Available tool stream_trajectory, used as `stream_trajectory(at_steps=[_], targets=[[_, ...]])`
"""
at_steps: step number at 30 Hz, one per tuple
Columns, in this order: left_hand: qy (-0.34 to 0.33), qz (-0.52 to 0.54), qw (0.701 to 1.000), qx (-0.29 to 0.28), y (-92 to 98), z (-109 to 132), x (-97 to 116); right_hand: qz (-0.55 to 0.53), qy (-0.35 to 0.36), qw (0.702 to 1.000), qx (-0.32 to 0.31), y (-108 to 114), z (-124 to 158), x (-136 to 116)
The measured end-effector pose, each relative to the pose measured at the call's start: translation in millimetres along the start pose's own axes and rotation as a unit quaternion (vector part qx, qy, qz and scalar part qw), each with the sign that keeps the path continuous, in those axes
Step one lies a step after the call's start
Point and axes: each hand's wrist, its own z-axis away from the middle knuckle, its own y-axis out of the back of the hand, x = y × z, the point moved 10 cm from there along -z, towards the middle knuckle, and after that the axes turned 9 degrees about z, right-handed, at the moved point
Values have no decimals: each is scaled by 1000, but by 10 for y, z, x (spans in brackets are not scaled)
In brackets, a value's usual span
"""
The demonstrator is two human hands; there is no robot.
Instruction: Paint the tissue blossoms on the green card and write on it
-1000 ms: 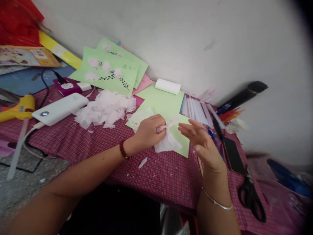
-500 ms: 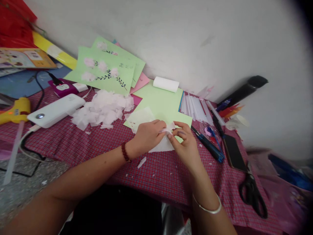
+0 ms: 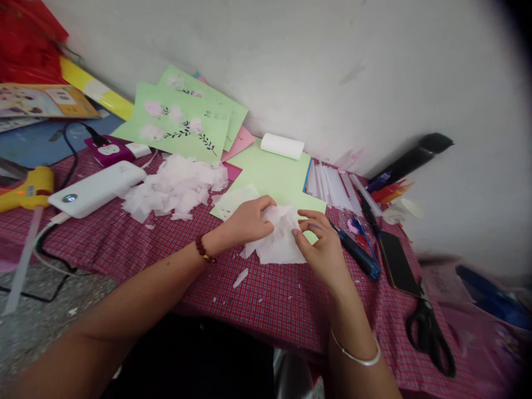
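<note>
My left hand point(image 3: 251, 219) is closed on the left part of a crumpled sheet of white tissue paper point(image 3: 279, 244), its thumb and forefinger curled over it. At the sheet's right edge is my right hand point(image 3: 323, 244), thumb and fingers bent and a little apart, with nothing visible between them. Under the tissue lies a light green sheet of paper point(image 3: 272, 173). A flatter white piece of paper point(image 3: 239, 198) rests on that green sheet, behind my left hand. To the left, a heap of torn white tissue pieces point(image 3: 178, 183) spreads over the checked cloth.
Left of the heap are a white power bank point(image 3: 97, 188) and a yellow glue gun point(image 3: 37, 188). Green cards with tissue flowers point(image 3: 183, 124) lean at the back. On the right lie a blue-handled cutter point(image 3: 359, 255), a phone point(image 3: 399, 263) and black scissors point(image 3: 430, 332).
The tissue, earlier pinched small between both hands, now shows wider and spread out. My left hand has shifted slightly left and up, and my right fingers have parted from the paper.
</note>
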Motion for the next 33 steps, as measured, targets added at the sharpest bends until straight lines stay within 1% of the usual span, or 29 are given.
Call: stream_trajectory(at_steps=[1,2,6,7,9,12,13,15,18,20,23,25,29,31,33], targets=[[-4,6,1000,-14,-39,10,28,-3,8,1000,1,1,-1,-27],[-2,3,1000,-16,-58,18,45,-6,16,1000,1,2,-2,-55],[23,-56,998,16,-37,38,54,-19,41,999,-8,-11,3,-179],[16,-69,997,21,-32,37,73,-25,44,999,-10,-11,7,-210],[-19,-80,996,36,-7,34,140,-39,49,998,-16,-15,14,-261],[-79,-36,992,90,124,48,253,-46,57,997,-22,-11,13,-271],[-84,-4,991,109,178,55,262,-45,57,997,-21,-5,7,-245],[-56,71,988,125,243,56,207,-39,48,998,-19,4,-13,-140],[19,153,981,119,233,61,79,-36,1,999,-32,-21,-38,89],[33,160,981,109,201,72,72,-77,-39,995,-52,-78,-31,194],[15,120,989,86,120,79,124,-178,-70,979,-77,-186,-4,180],[4,100,992,70,54,82,142,-212,-83,971,-65,-212,5,145],[-7,95,994,44,-65,99,142,-237,-139,961,-24,-205,23,200],[-18,82,996,35,-108,113,155,-248,-148,957,-26,-207,26,205],[-34,72,997,23,-152,129,183,-241,-140,960,-33,-200,24,175]])
